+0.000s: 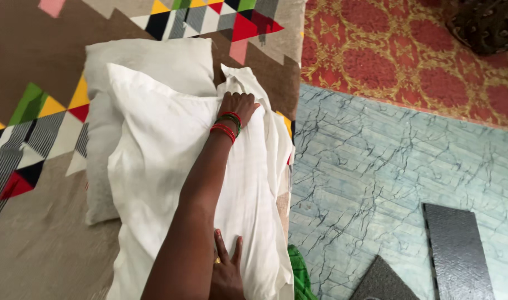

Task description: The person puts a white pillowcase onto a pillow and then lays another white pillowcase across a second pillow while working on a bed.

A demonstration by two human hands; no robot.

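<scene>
Left hand [240, 104] reached across white pillow [165, 166] on bed [37, 244], grip closed on pillowcase [237, 80] fabric; right hand [227, 266] open, pressed flat on it.

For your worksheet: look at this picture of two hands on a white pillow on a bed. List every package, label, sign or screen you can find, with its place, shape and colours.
None: no package, label, sign or screen shows.
The left hand grips the white pillowcase at the far end of the white pillow.
The right hand lies flat on the near end.
</scene>
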